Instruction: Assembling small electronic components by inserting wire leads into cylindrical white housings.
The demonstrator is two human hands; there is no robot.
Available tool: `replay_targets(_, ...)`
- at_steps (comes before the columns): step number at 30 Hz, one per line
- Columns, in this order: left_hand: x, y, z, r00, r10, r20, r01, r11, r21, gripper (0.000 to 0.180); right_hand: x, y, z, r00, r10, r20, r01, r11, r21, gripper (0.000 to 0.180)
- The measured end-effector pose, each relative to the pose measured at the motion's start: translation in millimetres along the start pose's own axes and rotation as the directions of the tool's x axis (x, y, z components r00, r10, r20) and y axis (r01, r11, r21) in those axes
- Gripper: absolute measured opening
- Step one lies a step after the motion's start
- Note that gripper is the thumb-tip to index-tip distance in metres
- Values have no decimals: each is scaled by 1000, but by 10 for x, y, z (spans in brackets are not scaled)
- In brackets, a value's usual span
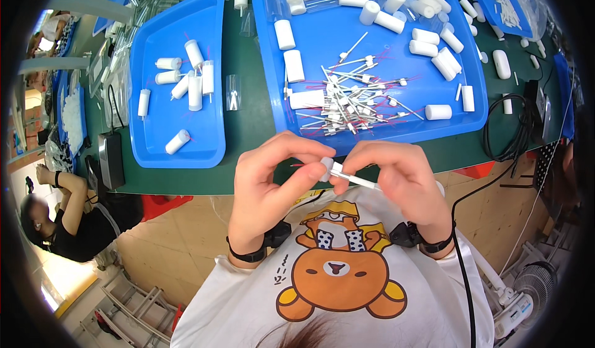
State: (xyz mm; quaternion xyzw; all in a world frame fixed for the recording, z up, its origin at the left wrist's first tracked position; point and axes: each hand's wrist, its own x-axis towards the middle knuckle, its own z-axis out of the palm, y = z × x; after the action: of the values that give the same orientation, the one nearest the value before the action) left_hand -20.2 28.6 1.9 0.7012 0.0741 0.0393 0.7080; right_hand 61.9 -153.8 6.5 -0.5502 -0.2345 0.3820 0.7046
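In front of my chest, at the table's near edge, my two hands work on one small assembly. My left hand pinches a round, whitish cap-like piece between thumb and fingertips, with a thin red wire sticking out toward the palm. My right hand has its fingers curled round a thin white rod with a small white block at its end. Block and cap meet between the two hands; whether they are joined I cannot tell. Just beyond, a heap of similar rods with red wires lies in a large blue tray.
White cylinders fill much of the large tray. A smaller blue tray at left holds several wired cylinders. A clear tube lies between the trays. Black cable coils at right. Another person sits at far left.
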Motion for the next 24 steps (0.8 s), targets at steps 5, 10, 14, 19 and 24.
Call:
replay_targets(5,71,55,-116,945,140,295,-188,972,139,31,-7,-108,-15,963,242,117,-266,923,279,15)
replay_targets(10,76,124,-42,969,48,242,-80,989,126,39,4,-69,-2,972,222,83,-233,956,176,9)
replay_targets(14,115,34,-8,981,154,120,-175,965,194,37,3,-63,-18,978,209,-5,-206,965,162,10)
replay_targets(19,282,-47,-29,936,352,9,-228,587,777,31,-22,-39,-92,985,73,-158,-51,989,138,16)
replay_targets(24,373,-54,64,957,286,55,-162,366,917,32,-20,-45,-100,959,28,-281,48,965,259,19)
